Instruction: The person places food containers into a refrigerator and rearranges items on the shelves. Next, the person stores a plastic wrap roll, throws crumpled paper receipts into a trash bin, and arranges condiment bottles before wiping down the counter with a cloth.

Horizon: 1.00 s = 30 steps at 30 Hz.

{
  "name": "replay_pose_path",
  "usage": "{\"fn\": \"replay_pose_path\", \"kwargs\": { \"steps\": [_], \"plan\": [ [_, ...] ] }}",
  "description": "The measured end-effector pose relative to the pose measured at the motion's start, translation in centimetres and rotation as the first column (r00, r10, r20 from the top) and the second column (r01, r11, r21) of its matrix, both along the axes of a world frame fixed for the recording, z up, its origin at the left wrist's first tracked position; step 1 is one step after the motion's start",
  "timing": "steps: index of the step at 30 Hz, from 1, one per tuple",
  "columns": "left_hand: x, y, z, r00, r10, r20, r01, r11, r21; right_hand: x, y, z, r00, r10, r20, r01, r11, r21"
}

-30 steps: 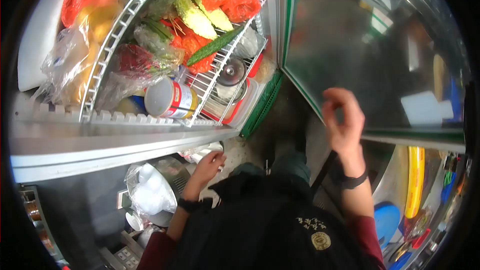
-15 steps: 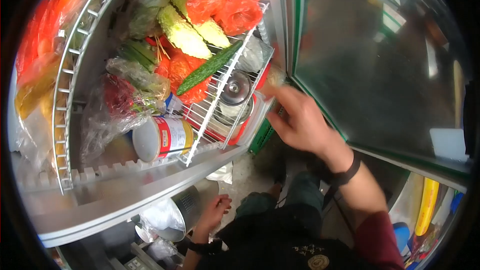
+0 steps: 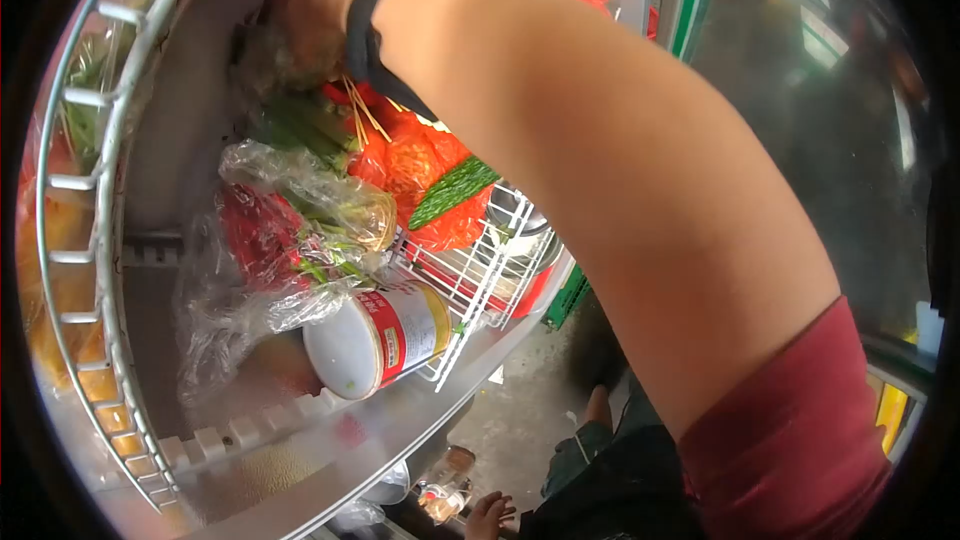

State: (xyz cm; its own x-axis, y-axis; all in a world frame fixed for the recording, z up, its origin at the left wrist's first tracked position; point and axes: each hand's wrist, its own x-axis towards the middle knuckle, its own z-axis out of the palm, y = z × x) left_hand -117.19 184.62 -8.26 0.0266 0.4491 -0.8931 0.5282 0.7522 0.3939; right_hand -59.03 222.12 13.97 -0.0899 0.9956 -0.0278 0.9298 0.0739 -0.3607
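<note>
My right hand (image 3: 310,25) reaches deep into the fridge at the upper left, beside a clear plastic bag (image 3: 265,65); blur and shadow hide its fingers. My forearm crosses above the wire shelf (image 3: 480,265). Under and beside the arm lie a green cucumber (image 3: 452,192), an orange-red plastic bag (image 3: 410,155), thin wooden sticks (image 3: 368,112) and dark green leafy stalks (image 3: 300,125). Nearer me are a clear bag with red and green vegetables (image 3: 265,235) and a tin lying on its side (image 3: 385,338). My left hand (image 3: 488,517) hangs low, fingers loosely apart, holding nothing.
A curved white wire rack (image 3: 110,180) runs along the left, with bagged food behind it. The glass door (image 3: 800,140) stands ajar at the right. Below are the fridge's front edge (image 3: 400,460), a green crate (image 3: 568,298) and the floor (image 3: 530,430).
My right hand has moved from the shelf's right edge far into the fridge at the upper left. The view has shifted, and my left hand appears lower.
</note>
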Motion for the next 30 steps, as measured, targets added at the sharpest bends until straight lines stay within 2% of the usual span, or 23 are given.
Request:
{"fn": "replay_pose_path", "kwargs": {
  "steps": [2, 4, 5, 7, 10, 15, 16, 17, 20, 24, 26, 27, 29, 30],
  "plan": [
    [0.4, -0.8, 0.3, 0.999, 0.026, 0.041, -0.028, 0.999, 0.035, -2.2, 0.3, -2.8, 0.987, -0.136, 0.083, 0.124, 0.982, 0.143],
    [0.2, -1.1, -0.3, 0.992, 0.052, 0.111, -0.054, 0.998, 0.021, -1.8, -0.2, -4.3, 0.965, -0.255, 0.059, 0.205, 0.875, 0.439],
    [0.3, -1.1, -1.0, 0.998, 0.031, 0.056, -0.032, 0.999, 0.009, -1.4, -0.5, -4.4, 0.959, -0.282, 0.023, 0.228, 0.815, 0.533],
    [0.5, -0.3, -2.3, 0.992, -0.129, -0.009, 0.128, 0.989, -0.072, -0.2, -1.7, -3.7, 0.953, -0.303, -0.031, 0.259, 0.754, 0.603],
    [2.7, 0.6, -2.4, 0.992, -0.123, 0.017, 0.124, 0.991, -0.059, 1.2, -5.9, -3.3, 0.923, -0.385, 0.008, 0.313, 0.763, 0.565],
    [4.7, 0.8, -3.1, 0.992, -0.111, 0.056, 0.113, 0.993, -0.036, 2.9, -10.4, -6.9, 0.827, -0.505, 0.247, 0.399, 0.837, 0.375],
    [4.9, 0.8, -3.1, 0.992, -0.111, 0.061, 0.113, 0.993, -0.032, 3.2, -10.7, -7.7, 0.836, -0.501, 0.225, 0.393, 0.832, 0.393],
    [5.1, 0.6, -3.3, 0.992, -0.107, 0.062, 0.109, 0.994, -0.027, 4.0, -10.7, -8.2, 0.881, -0.458, 0.120, 0.359, 0.812, 0.461],
    [6.2, 0.6, -2.7, 0.990, -0.128, 0.063, 0.129, 0.992, -0.013, 5.9, -11.8, -9.0, 0.958, -0.240, -0.156, 0.283, 0.712, 0.643],
    [7.1, 0.2, -2.0, 0.987, -0.150, 0.055, 0.150, 0.989, 0.006, 5.9, -13.7, -7.8, 0.967, -0.228, -0.111, 0.241, 0.693, 0.680],
    [7.5, 0.1, -1.8, 0.986, -0.161, 0.051, 0.161, 0.987, 0.015, 5.0, -15.3, -6.3, 0.929, -0.365, -0.066, 0.330, 0.732, 0.597],
    [7.6, 0.0, -1.6, 0.985, -0.167, 0.049, 0.166, 0.986, 0.019, 5.0, -15.4, -6.1, 0.931, -0.360, -0.056, 0.319, 0.733, 0.601],
    [8.0, -0.2, -1.3, 0.983, -0.179, 0.043, 0.177, 0.984, 0.027, 5.1, -15.4, -6.0, 0.946, -0.283, -0.159, 0.320, 0.727, 0.607],
    [8.2, -0.3, -1.1, 0.982, -0.185, 0.039, 0.183, 0.983, 0.031, 5.2, -15.3, -5.8, 0.942, -0.298, -0.156, 0.332, 0.749, 0.573]
  ]
}}
